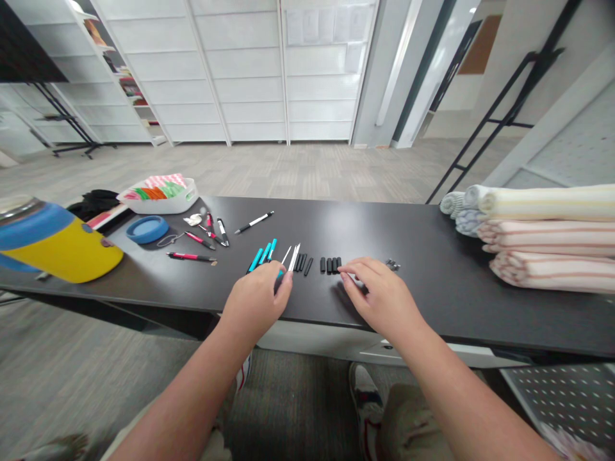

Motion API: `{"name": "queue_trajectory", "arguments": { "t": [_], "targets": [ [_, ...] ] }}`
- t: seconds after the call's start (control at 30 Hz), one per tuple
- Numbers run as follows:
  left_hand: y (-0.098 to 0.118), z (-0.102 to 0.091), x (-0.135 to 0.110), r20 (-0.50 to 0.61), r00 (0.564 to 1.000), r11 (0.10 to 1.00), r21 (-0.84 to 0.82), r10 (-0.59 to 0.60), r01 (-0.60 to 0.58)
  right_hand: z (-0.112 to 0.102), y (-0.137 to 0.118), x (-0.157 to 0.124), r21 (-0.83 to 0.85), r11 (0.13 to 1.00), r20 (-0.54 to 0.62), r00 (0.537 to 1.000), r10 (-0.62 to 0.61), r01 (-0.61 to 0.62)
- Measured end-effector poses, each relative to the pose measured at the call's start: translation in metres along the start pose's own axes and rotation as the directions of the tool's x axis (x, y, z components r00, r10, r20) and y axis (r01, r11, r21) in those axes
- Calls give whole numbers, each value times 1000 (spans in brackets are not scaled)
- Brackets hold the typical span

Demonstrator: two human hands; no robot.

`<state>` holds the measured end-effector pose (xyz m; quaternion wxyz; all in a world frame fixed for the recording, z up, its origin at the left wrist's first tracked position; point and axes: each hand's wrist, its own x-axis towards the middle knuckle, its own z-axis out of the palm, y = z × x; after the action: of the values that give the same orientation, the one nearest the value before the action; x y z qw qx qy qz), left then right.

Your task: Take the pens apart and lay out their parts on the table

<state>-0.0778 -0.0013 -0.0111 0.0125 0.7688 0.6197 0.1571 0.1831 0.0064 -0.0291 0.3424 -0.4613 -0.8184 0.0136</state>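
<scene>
My left hand (259,291) is over the desk with fingers curled down and thumb close to them; whatever lies between the fingertips is hidden. Beside its thumb stand out several thin white sticks (294,257), like pen refills. Teal pen barrels (262,255) lie to its left, partly covered by the hand. Just right of the white sticks are thin black pieces (308,266). My right hand (379,288) has thumb and index fingertip nearly together at the rightmost of several short black tubes (329,265), like pen grips. Small metal pieces (393,264) lie behind that hand.
On the dark desk (375,224), red pens (191,257) and a black-and-white pen (254,221) lie left, near a blue ring (147,229), a white basket (163,202) and a yellow-blue container (57,240). Rolled striped cloths (548,237) are stacked at the right.
</scene>
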Motion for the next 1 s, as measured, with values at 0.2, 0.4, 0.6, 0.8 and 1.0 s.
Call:
{"name": "queue_trajectory", "arguments": {
  "t": [0.2,0.4,0.6,0.8,1.0],
  "targets": [
    [23,9,6,-18,958,958,-38,285,-285,-1,-12,0,49,995,2,996,-86,86],
    [42,17,8,72,875,872,78,479,-484,4,-10,-4,21,991,64,989,-130,129],
    [36,20,10,98,867,869,36,488,-493,10,-3,-7,-73,994,125,989,-76,85],
    [26,23,15,110,859,856,81,501,-510,11,-8,-4,-78,996,191,981,-37,53],
    [33,19,15,104,844,842,74,526,-534,15,-11,-1,-99,994,250,966,67,-43]
  ]
}}
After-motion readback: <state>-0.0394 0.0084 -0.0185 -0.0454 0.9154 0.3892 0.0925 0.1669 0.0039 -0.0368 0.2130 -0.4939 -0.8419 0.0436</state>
